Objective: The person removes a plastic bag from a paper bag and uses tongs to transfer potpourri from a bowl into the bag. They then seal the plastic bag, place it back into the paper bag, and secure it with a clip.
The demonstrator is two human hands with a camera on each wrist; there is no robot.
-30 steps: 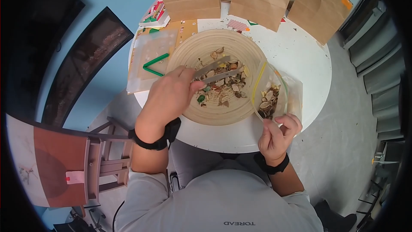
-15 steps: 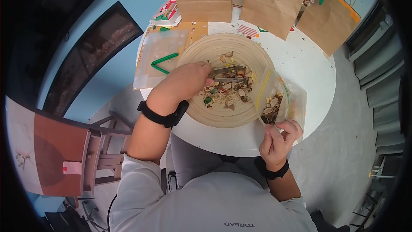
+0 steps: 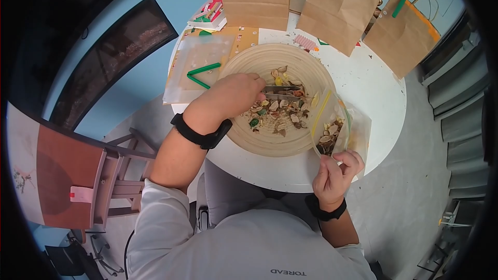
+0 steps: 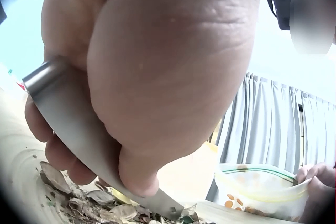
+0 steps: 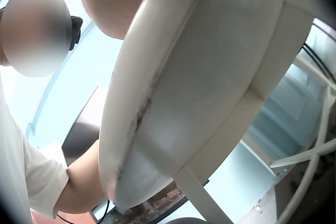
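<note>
My left hand (image 3: 228,98) grips flat metal tongs (image 4: 79,119), its thumb pressing one arm in the left wrist view. Their tips lie among the dried petals and leaves (image 3: 275,108), which look like potpourri, on a round pale wooden tray (image 3: 244,62). A green piece (image 3: 253,123) lies near the pile's front left. With thumb and fingers my right hand (image 3: 334,176) pinches the rim of a clear zip bag (image 3: 322,111). The bag's mouth stands open beside the tray's right edge, with more dried pieces (image 3: 329,139) inside. The right wrist view shows mostly the table's underside.
Brown paper bags (image 3: 340,8) stand along the back of the white round table (image 3: 376,98). Left of the tray, a green clip (image 3: 203,72) lies on a frosted plastic sheet (image 3: 199,54). A white box of colourful clips (image 3: 209,13) sits at the back left.
My left hand has moved the tongs to the right over the pile, and their arms have come closer together. The right hand keeps its hold on the bag's rim. The head view has shifted slightly.
</note>
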